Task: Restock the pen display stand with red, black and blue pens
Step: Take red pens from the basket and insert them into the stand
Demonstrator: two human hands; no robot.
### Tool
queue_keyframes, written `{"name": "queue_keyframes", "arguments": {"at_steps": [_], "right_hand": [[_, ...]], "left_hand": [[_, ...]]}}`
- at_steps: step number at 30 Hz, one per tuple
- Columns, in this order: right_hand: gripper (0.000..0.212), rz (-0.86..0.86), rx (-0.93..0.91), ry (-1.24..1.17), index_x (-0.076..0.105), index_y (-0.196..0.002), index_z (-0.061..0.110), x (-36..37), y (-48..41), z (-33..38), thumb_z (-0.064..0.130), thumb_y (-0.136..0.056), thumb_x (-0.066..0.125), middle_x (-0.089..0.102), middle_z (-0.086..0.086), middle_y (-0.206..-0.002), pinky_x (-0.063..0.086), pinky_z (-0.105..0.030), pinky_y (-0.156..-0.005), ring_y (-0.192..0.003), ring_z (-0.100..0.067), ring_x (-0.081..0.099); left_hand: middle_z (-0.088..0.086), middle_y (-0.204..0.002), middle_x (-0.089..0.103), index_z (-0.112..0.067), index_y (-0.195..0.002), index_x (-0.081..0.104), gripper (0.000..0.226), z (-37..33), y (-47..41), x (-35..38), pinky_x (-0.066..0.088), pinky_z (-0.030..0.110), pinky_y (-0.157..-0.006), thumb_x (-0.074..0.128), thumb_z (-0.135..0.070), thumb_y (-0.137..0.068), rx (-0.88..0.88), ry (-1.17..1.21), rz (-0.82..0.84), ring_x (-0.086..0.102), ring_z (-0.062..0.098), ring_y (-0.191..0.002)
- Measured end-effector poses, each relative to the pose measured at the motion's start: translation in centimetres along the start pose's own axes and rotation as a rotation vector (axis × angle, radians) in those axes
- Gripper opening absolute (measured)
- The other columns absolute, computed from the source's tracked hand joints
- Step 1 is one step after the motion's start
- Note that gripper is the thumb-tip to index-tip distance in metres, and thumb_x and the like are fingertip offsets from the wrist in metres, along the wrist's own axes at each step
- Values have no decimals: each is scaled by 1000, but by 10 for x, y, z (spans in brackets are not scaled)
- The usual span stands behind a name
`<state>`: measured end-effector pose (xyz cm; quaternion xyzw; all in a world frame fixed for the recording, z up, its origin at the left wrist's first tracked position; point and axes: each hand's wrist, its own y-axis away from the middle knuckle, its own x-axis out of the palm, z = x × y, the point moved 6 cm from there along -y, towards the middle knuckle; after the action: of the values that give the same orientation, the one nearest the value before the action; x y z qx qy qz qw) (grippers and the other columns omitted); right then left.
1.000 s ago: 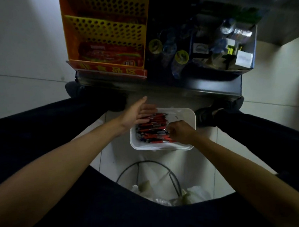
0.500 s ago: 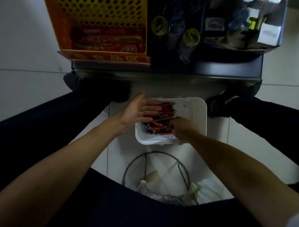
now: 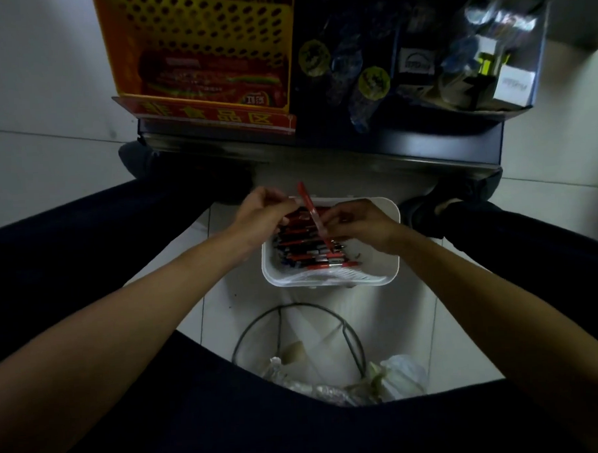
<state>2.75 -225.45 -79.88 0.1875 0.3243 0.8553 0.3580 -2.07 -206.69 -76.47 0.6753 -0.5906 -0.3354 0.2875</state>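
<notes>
Pens [image 3: 309,257] fill the tray [image 3: 391,246]. Above, the left hand [image 3: 259,216] pinches one red pen [image 3: 307,202] toward eleven o'clock, the right hand [image 3: 359,220] toward five.

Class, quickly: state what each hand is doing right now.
Left hand: closed, pinching the red pen near its top.
Right hand: closed, pinching the same pen lower down.

Left grip [image 3: 261,211], right grip [image 3: 359,223] close together, backs up, both pinching same red pen [image 3: 310,208].

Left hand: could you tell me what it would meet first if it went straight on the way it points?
Probably the raised red pen in the right hand, though depth is unclear.
</notes>
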Motion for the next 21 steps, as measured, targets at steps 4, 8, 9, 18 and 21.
{"name": "queue_keyframes", "arguments": {"at_steps": [4, 8, 9, 18, 21], "right_hand": [[21, 99, 5, -81, 74, -98, 5, 25, 1, 24, -3, -80, 76, 74, -16, -99, 58, -36, -89, -92, -25, 72], [22, 164, -27, -125, 73, -99, 7, 54, 3, 37, -6, -82, 73, 76, -8, -92, 58, -32, -85, -88, -20, 73], [22, 154, -28, -141, 72, -100, 7, 57, 3, 39, -7, -83, 71, 76, -6, -90, 58, -29, -83, -86, -18, 73], [23, -40, 99, 194, 76, -87, 21, 26, -10, -5, 42, -79, 79, 76, 5, -90, 57, -22, -82, -85, -7, 72], [19, -41, 78, 325, 74, -96, 13, 22, -15, -28, 26, -84, 79, 74, -1, -100, 56, -25, -88, -94, -13, 70]], "left_hand": [[-4, -103, 72, -24, -108, 66, 33, -3, 6, 7, 53, 28, -81, 75, -45, -84, 16, -14, 105, 68, 11, -96], [-4, -88, 76, -12, -114, 70, 26, -9, 11, 14, 55, 16, -71, 57, -29, -99, 15, 169, 166, 72, 2, -78], [-2, -92, 76, -10, -117, 69, 29, -10, 11, 14, 55, 16, -71, 51, -27, -102, 8, 202, 156, 72, 3, -79], [10, -75, 65, -2, -102, 65, 31, -5, 2, -4, 60, 28, -58, 41, -20, -107, -45, 291, -73, 65, 19, -58], [7, -69, 59, -4, -99, 65, 30, 0, 1, -5, 55, 25, -53, 42, -22, -107, -55, 275, -103, 56, 13, -52]]}}
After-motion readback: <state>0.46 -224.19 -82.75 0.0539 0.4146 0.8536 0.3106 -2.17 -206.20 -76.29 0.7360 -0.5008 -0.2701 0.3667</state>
